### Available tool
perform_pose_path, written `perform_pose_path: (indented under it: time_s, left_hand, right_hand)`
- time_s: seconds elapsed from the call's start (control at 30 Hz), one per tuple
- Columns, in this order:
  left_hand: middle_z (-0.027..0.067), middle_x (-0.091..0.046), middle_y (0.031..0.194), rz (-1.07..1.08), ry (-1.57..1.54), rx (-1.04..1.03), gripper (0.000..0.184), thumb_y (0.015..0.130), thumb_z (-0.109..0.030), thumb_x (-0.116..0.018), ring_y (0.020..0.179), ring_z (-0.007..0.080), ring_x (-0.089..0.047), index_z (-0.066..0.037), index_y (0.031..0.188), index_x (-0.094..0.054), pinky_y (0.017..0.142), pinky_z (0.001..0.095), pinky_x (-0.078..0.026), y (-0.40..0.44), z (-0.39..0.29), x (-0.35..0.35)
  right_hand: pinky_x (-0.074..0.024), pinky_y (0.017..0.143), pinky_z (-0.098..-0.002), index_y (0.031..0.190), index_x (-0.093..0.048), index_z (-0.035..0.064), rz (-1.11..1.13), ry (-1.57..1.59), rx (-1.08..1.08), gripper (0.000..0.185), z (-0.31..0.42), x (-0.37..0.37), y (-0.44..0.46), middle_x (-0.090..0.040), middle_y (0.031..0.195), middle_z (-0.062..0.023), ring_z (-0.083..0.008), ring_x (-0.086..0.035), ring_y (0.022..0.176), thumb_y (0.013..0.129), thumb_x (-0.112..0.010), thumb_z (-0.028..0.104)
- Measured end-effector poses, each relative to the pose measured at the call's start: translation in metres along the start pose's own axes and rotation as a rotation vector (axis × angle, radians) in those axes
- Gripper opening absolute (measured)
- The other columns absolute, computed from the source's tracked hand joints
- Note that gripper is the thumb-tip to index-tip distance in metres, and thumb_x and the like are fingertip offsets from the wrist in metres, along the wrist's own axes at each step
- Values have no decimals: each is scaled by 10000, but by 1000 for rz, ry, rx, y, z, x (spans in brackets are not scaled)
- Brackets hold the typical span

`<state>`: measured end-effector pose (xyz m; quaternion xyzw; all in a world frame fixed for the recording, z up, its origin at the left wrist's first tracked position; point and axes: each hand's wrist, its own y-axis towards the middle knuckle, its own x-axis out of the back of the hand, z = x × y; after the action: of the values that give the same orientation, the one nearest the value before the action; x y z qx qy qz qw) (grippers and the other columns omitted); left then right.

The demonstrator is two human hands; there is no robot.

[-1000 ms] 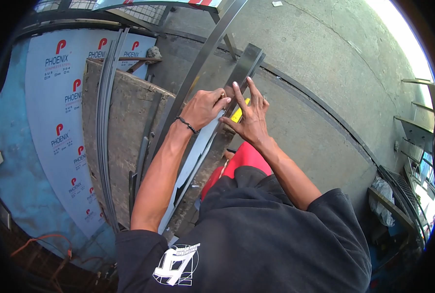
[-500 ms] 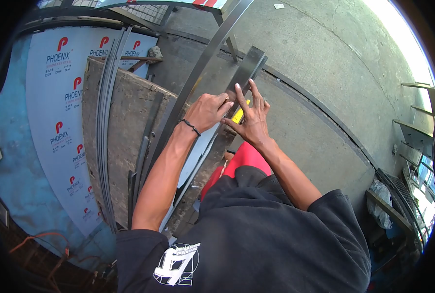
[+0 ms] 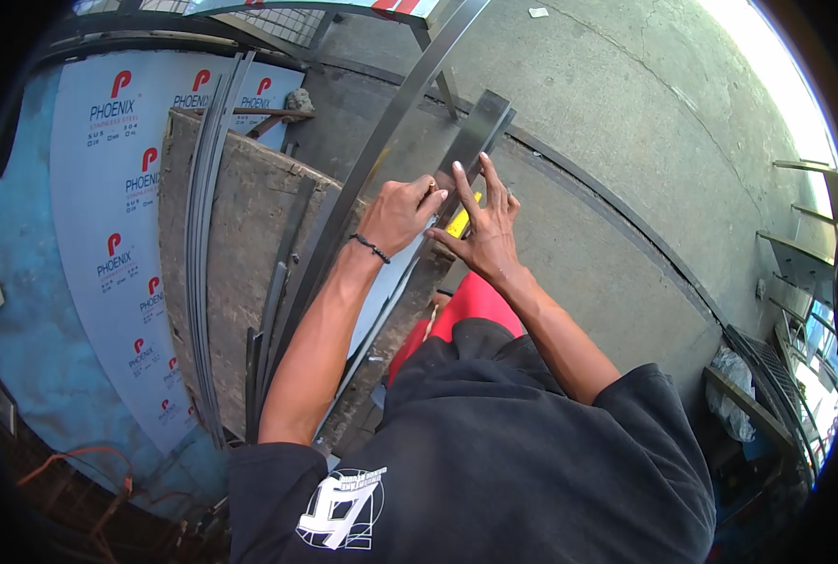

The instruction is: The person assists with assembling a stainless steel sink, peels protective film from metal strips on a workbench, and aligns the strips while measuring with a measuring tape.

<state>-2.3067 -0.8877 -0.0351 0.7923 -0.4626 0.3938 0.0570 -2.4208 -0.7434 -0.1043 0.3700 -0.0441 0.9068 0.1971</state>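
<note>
Right in the thick of it at the metal bar (image 3: 476, 133), set out ahead of the body with a longer metal strip (image 3: 393, 122) to its left: pinching a small thin thing (image 3: 432, 185) in the left hand (image 3: 397, 214) at the bar's left edge, and spreading the right hand (image 3: 490, 230) with fingers parted over the bar's right edge. Working with hands close but not clasped. Looks mid-step, at a guess; can't spot any finished change on the bar's bare far stretch, so can't count anything as done or left. Can't tell whether touching the bar with the small thin thing. Half covering a yellow thing (image 3: 463, 218) at the bar's right side, too; can't say if gripping it. Can't see the bar's near stretch behind the fingers.
</note>
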Motion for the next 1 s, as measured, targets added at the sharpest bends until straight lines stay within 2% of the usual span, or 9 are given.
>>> perform_pose_path:
  time_s: [0.17,0.23,0.27,0.37,0.43,0.53,0.8,1.0]
  left_hand:
    - [180,-658,686,-19,109,-65,243,984,-192,-656,592,291,-671,22,872,-629,559,386,-482,-9,-1,-1]
    - [172,-652,674,-81,-87,6,229,981,-185,-660,581,276,-672,17,876,-631,547,380,-479,-8,-9,2]
    - [172,-652,674,-80,-88,8,229,981,-185,-660,581,276,-672,17,876,-631,547,380,-479,-9,-6,-1]
    - [166,-643,660,-83,-55,-18,213,977,-177,-665,576,263,-672,12,884,-634,537,372,-475,-11,1,-5]
    - [155,-640,650,-39,86,-77,211,977,-176,-665,573,249,-672,6,875,-635,534,368,-475,-16,5,-6]
    - [156,-642,660,-93,-45,-26,212,976,-175,-667,580,276,-670,7,872,-628,536,378,-472,-13,-14,5]
    - [161,-641,668,-54,31,-107,218,977,-172,-663,592,285,-672,12,866,-627,539,383,-472,-5,-2,-3]
    - [159,-637,649,-49,33,-40,229,980,-175,-661,569,275,-667,13,854,-630,531,379,-470,-14,-1,-6]
  right_hand:
    - [-282,1074,-536,1600,-343,229,0,8,-9,1079,2,0,0,-139,1668,-194,-352,-364,1433,715,-829,608]
    - [-281,1077,-555,1603,-331,253,7,28,-16,1072,3,1,2,-145,1664,-196,-362,-337,1447,718,-824,603]
    - [-279,1080,-574,1605,-320,277,17,46,-27,1065,3,1,0,-152,1661,-198,-373,-311,1462,721,-819,599]
    - [-281,1078,-574,1605,-320,279,26,47,-33,1067,2,1,1,-149,1662,-197,-371,-311,1462,718,-820,600]
    - [-280,1078,-574,1605,-318,279,20,50,-31,1069,1,-1,0,-148,1662,-198,-371,-311,1462,717,-819,602]
    - [-280,1080,-573,1607,-314,281,16,44,-28,1074,2,1,1,-147,1662,-197,-371,-312,1461,717,-820,602]
    - [-273,1090,-572,1611,-307,284,14,42,-22,1083,0,0,2,-145,1664,-194,-378,-321,1457,714,-824,603]
    - [-263,1097,-572,1613,-301,284,38,51,-45,1102,0,-1,-1,-136,1669,-193,-385,-327,1454,701,-843,583]
